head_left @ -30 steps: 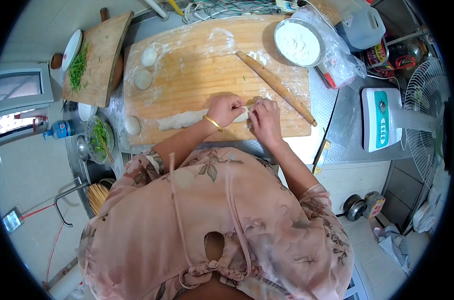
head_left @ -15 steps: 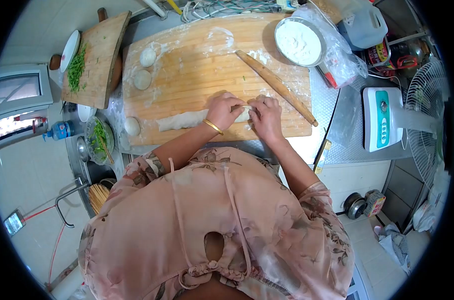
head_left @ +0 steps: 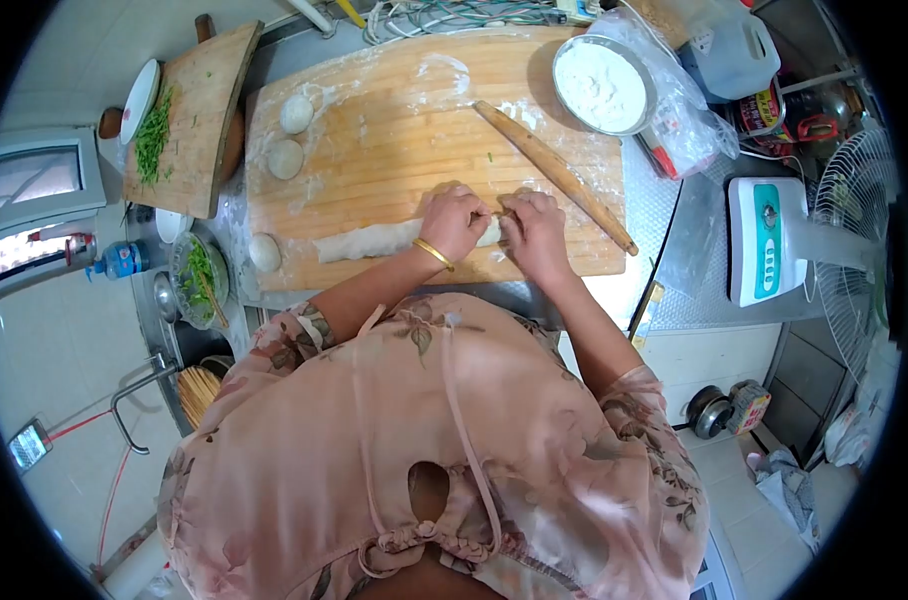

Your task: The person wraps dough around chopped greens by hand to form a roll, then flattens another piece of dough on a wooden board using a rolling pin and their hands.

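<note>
A long white roll of dough point(head_left: 367, 242) lies along the near edge of the floured wooden board point(head_left: 394, 130). At its right end, my left hand point(head_left: 457, 222) is closed, its thumb and fingertips pinching the dough. My right hand point(head_left: 536, 232) faces it from the right, fingers curled and pinched at the very end of the same roll. The bit of dough between the fingertips is mostly hidden. Right of my hands a wooden rolling pin point(head_left: 554, 177) lies slanted on the board. Round dough pieces point(head_left: 286, 158) sit at the board's left side.
A metal bowl of flour point(head_left: 602, 85) stands at the board's top right corner. Further right are a kitchen scale point(head_left: 767, 240) and a fan point(head_left: 854, 240). At left, a cutting board point(head_left: 196, 120) with chopped greens point(head_left: 154, 140) leans above a glass bowl of greens point(head_left: 196, 280).
My fingertips have drawn slightly apart at the dough's right end, where a thin strip showed between them before. The rest of the roll lies as it did.
</note>
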The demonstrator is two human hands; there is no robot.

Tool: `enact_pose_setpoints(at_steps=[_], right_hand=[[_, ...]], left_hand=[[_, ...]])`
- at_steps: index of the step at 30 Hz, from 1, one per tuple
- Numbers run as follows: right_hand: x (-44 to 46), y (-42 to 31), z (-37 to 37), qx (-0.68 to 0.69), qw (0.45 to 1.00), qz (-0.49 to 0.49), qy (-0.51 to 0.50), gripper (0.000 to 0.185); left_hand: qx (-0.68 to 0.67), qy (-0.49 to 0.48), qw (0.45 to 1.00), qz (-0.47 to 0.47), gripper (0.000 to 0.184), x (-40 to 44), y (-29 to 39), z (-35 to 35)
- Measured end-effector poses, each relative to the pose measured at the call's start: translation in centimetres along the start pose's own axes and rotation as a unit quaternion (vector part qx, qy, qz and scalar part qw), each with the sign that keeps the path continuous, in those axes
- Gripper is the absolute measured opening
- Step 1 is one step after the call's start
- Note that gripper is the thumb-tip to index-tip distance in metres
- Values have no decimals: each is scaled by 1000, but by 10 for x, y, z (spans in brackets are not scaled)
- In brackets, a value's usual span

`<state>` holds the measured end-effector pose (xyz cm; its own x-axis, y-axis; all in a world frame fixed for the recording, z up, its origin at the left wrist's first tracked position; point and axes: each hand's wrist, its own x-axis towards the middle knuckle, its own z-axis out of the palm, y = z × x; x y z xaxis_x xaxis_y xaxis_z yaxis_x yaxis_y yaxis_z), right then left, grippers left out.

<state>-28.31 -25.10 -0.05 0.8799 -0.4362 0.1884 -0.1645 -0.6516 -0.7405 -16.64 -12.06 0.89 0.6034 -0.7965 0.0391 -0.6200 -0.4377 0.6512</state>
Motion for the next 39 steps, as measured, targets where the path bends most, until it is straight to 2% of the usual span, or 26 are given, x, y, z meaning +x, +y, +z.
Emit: enact_pose_setpoints(at_steps=[1, 4, 8, 11, 13, 16, 19, 23, 28, 31, 34, 37, 39], right_hand=[[1, -1, -1, 22, 1000, 21, 1, 17], [7, 1, 0, 38, 999, -4, -32, 11], [8, 2, 8, -19, 998, -16, -64, 7], [9, 2, 6, -35, 996, -10, -86, 6], [9, 3, 6, -39, 995, -11, -88, 7], [10, -1, 5, 36, 998, -3, -48, 8], [21, -7, 1, 98, 989, 45, -96, 10], [26, -11, 5, 13, 988, -1, -154, 6], [27, -12, 12, -49, 988, -35, -144, 4], [28, -13, 7, -14, 987, -19, -160, 4], [31, -14, 5, 76, 980, 46, -175, 4], [32, -16, 12, 23, 983, -7, -182, 4], [35, -17, 14, -23, 977, -3, -213, 4]], left_hand=[[1, 1, 1000, -4, 6, 0, 0, 0], [-21, 1, 1000, 5, 7, -2, -5, 3], [-73, 44, 996, 18, 12, -4, -11, -3], [-54, 11, 998, -34, 15, -10, -22, -17], [-47, 4, 998, -34, 13, -15, -28, -17], [-26, -7, 999, -39, 11, -16, -28, -17], [13, -2, 999, -36, 11, -17, -26, -14], [57, -2, 998, -41, 11, -18, -17, -15], [-20, 24, 998, -50, 10, -24, -21, -16], [-2, 23, 998, -52, 10, -29, -24, -22], [23, 23, 998, -55, 10, -30, -25, -22], [39, 22, 997, -70, 10, -29, -21, -20], [37, 22, 996, -80, 10, -28, -21, -19]])
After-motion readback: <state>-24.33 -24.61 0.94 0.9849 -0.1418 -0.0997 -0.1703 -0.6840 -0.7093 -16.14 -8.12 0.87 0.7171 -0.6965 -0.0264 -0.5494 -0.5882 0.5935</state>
